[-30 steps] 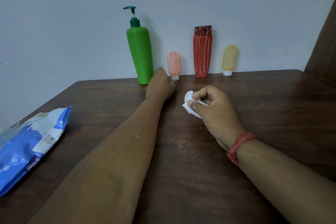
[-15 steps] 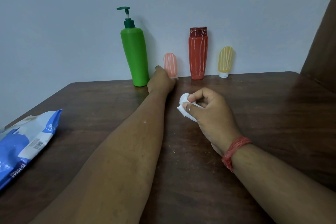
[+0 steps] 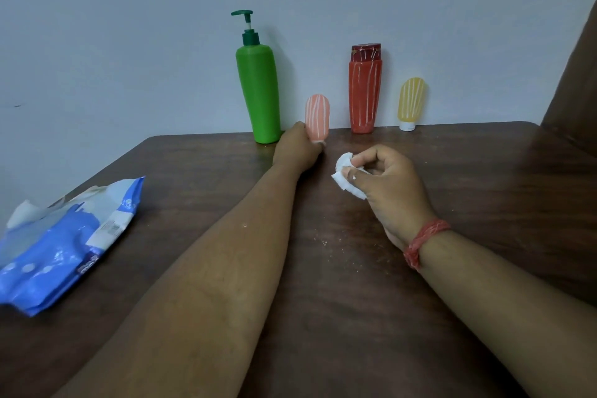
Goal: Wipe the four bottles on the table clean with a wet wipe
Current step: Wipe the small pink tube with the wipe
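dark brown wood makes up the table (image 3: 323, 317), which runs back to a pale wall. four bottles stand along its far edge: a tall green pump bottle (image 3: 258, 90) on the left, then a small pink bottle (image 3: 317, 116), a red bottle (image 3: 365, 90) with white streaks, and a small yellow bottle (image 3: 411, 103) furthest right, cap down. the left hand (image 3: 295, 152) reaches far across the table and grips the pink bottle at its base, fingers curled around the lower end; whether the bottle is touching the table i cannot tell. the right hand (image 3: 384, 181) sits nearer and to the right, fingers and thumb pinched together on a crumpled white wet wipe (image 3: 345, 174). a red thread band (image 3: 423, 242) circles that wrist. on the near left lies a blue and white wipes packet (image 3: 61, 245), its flap open. white specks dot the wood between the arms.
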{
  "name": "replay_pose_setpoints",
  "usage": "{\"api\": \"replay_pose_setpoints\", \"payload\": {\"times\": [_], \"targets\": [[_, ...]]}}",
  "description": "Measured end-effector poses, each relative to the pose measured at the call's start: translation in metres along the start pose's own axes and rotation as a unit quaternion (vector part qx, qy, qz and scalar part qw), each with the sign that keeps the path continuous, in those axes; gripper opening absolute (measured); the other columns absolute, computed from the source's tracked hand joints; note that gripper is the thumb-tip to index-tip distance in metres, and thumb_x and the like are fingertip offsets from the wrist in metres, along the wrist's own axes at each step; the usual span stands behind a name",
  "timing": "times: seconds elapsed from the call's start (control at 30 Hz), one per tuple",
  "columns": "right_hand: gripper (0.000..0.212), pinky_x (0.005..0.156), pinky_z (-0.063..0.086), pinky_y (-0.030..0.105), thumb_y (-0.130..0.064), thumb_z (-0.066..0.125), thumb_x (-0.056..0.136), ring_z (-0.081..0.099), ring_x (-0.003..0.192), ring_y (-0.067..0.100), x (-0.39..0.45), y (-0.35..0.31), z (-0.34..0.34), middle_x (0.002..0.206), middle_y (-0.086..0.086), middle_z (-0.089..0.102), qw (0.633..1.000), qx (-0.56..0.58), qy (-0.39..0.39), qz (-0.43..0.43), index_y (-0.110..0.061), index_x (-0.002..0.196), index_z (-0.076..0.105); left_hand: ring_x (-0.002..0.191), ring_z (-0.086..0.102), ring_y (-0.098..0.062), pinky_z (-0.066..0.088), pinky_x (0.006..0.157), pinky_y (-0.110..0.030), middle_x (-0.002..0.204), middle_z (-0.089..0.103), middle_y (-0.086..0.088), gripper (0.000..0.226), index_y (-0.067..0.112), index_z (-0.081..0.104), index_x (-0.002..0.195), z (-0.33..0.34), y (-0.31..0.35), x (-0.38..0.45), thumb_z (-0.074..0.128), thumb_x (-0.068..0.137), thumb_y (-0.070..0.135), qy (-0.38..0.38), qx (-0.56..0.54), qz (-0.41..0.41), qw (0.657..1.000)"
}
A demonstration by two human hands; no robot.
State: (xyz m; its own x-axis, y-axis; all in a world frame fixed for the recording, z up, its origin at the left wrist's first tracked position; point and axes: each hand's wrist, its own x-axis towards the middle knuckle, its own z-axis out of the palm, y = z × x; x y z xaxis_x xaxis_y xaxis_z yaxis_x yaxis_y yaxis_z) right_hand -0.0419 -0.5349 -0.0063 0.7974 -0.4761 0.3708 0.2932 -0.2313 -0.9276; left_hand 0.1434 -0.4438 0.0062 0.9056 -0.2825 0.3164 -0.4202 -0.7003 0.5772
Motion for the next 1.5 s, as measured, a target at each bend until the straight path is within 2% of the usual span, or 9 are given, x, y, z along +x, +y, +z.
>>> {"api": "replay_pose_setpoints", "payload": {"times": [0.17,0.43,0.57,0.8,1.03,1.2,1.3,1.4,1.5], "targets": [[0.018,0.087,0.058,0.041,-0.012,0.077,0.082,0.071,0.090,0.017,-0.009,-0.011,-0.002,0.093,0.002,0.073,1.000,0.003,-0.011,0.009,-0.024,0.077,0.065,0.103,0.062,-0.027,0.044,0.077,-0.030,0.115,0.067,-0.010,0.039,0.007,0.059,0.116,-0.029,-0.006,-0.069,0.071,0.087,0.029,-0.005,-0.045,0.019,0.999],[0.010,0.076,0.047,0.016,-0.007,0.066,0.090,0.064,0.080,-0.002,-0.047,-0.037,0.000,0.087,-0.010,0.069,0.999,-0.035,-0.020,0.001,-0.016,0.085,0.068,0.099,0.063,-0.026,0.053,0.088,-0.045,0.110,0.066,-0.003,0.051,0.016,0.062,0.117,-0.077,-0.013,-0.171,0.064,0.078,0.047,-0.024,-0.034,0.018,0.999],[0.024,0.081,0.052,0.021,0.003,0.063,0.084,0.066,0.095,0.010,-0.066,-0.044,0.005,0.105,-0.004,0.070,0.997,-0.067,-0.038,-0.002,-0.019,0.092,0.069,0.102,0.061,-0.024,0.050,0.091,-0.045,0.111,0.064,-0.001,0.042,0.019,0.062,0.119,-0.087,-0.011,-0.200,0.067,0.084,0.041,-0.037,-0.013,0.034,0.999],[0.027,0.085,0.041,0.005,0.006,0.063,0.083,0.055,0.096,0.002,-0.072,-0.047,0.004,0.109,0.002,0.062,0.951,-0.234,-0.030,-0.201,-0.007,0.106,0.071,0.101,0.063,-0.022,0.053,0.091,-0.044,0.112,0.068,0.002,0.038,0.021,0.061,0.123,-0.088,-0.010,-0.205,0.067,0.088,0.036,-0.043,-0.086,0.018,0.995],[0.025,0.092,0.033,0.002,0.000,0.070,0.083,0.053,0.104,0.005,-0.062,-0.044,0.005,0.110,0.004,0.065,0.906,-0.303,-0.061,-0.289,-0.009,0.106,0.073,0.088,0.061,-0.016,0.051,0.074,-0.033,0.099,0.065,0.000,0.025,0.018,0.067,0.110,-0.078,-0.003,-0.199,0.069,0.089,0.031,-0.059,-0.102,0.095,0.988],[0.021,0.092,0.029,0.011,-0.002,0.069,0.081,0.054,0.104,0.019,-0.058,-0.040,0.008,0.106,0.005,0.066,0.871,-0.356,-0.108,-0.322,-0.008,0.101,0.073,0.082,0.060,-0.006,0.043,0.064,-0.018,0.096,0.065,0.006,0.027,0.018,0.062,0.104,-0.076,-0.003,-0.197,0.077,0.085,0.030,-0.055,-0.123,0.082,0.987],[0.020,0.091,0.038,0.023,-0.003,0.070,0.083,0.052,0.106,0.020,-0.058,-0.042,0.007,0.108,0.000,0.066,0.848,-0.389,-0.143,-0.331,-0.011,0.101,0.073,0.079,0.058,-0.008,0.040,0.057,-0.013,0.094,0.066,0.005,0.028,0.016,0.059,0.098,-0.075,-0.003,-0.198,0.078,0.084,0.032,-0.051,-0.123,0.068,0.989],[0.024,0.084,0.049,0.033,0.001,0.070,0.082,0.055,0.100,0.025,-0.055,-0.043,0.001,0.105,0.004,0.066,0.819,-0.448,-0.143,-0.329,-0.011,0.102,0.074,0.077,0.056,-0.012,0.039,0.057,-0.021,0.090,0.063,0.003,0.028,0.020,0.057,0.087,-0.076,0.001,-0.199,0.080,0.082,0.035,-0.048,-0.102,0.066,0.991],[0.025,0.084,0.046,0.034,-0.001,0.067,0.086,0.056,0.100,0.027,-0.044,-0.043,-0.008,0.103,0.007,0.064,0.835,-0.464,-0.084,-0.283,-0.009,0.108,0.074,0.078,0.055,-0.013,0.040,0.060,-0.025,0.090,0.063,0.002,0.028,0.021,0.058,0.085,-0.077,0.004,-0.199,0.084,0.077,0.027,-0.050,-0.081,0.058,0.994]]}}
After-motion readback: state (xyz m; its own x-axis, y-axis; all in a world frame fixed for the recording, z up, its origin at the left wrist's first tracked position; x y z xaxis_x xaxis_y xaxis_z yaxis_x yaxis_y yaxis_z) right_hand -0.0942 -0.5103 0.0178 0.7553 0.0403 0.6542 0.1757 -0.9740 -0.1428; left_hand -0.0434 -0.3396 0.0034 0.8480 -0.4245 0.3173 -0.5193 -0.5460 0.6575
